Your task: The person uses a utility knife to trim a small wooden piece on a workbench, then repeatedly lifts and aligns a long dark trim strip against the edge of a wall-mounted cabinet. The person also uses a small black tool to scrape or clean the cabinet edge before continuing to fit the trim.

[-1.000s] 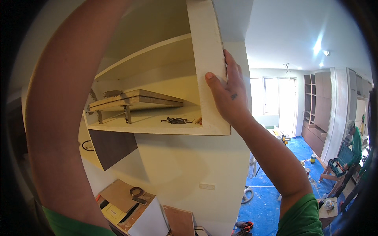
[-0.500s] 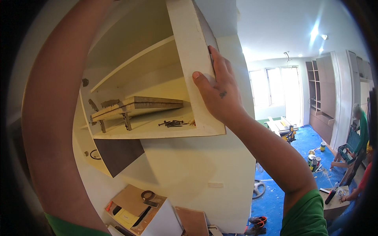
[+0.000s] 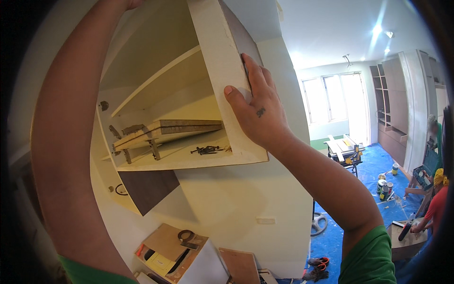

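A pale, open-fronted cabinet (image 3: 177, 160) is on the wall ahead, its side panel (image 3: 215, 52) running lengthwise upward, top leaning left. The right hand (image 3: 259, 104) rests on that panel, thumb spread apart from the fingers; the raised left hand (image 3: 134, 4) is mostly cut off, its fingers' state unclear.

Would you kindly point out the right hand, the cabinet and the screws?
Right hand (image 3: 260, 105), head view: back of the hand.
Cabinet (image 3: 219, 56), head view: front of its right upright.
Screws (image 3: 206, 150), head view: middle of the pile.
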The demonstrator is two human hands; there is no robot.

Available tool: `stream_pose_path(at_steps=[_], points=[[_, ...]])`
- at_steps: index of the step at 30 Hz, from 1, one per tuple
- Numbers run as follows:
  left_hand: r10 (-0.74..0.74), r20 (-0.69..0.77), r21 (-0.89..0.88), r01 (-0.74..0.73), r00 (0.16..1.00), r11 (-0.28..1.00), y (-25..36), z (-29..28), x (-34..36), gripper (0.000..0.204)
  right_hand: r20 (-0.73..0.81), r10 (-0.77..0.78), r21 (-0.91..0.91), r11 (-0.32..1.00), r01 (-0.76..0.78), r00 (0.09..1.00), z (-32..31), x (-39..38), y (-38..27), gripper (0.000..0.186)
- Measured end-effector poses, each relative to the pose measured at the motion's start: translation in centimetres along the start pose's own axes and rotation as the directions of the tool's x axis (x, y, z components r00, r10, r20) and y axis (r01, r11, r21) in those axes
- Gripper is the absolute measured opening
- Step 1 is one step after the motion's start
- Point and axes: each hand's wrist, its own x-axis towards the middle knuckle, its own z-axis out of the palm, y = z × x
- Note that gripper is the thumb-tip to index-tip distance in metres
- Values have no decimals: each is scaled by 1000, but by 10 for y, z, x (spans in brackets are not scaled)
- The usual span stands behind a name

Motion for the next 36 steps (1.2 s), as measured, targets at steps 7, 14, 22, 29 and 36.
stream_pose_path(at_steps=[7,14,22,29,36], points=[[41,-90,45,-38,995,998,9,9,-12,22,-25,-30,11,999,30,999,2,0,2,70],[38,-53,59,-35,998,998,8,2,-7,22,-35,-40,26,999,41,999,2,0,3,70],[64,-32,25,-64,997,998,7,7,-9,24,-44,-45,21,999,46,998,3,0,4,69],[15,-46,50,-12,999,999,13,7,-14,26,-44,-53,6,999,54,998,2,0,5,70],[47,-46,3,-47,998,999,4,8,-13,22,-29,-27,7,1000,27,999,0,0,2,70]])
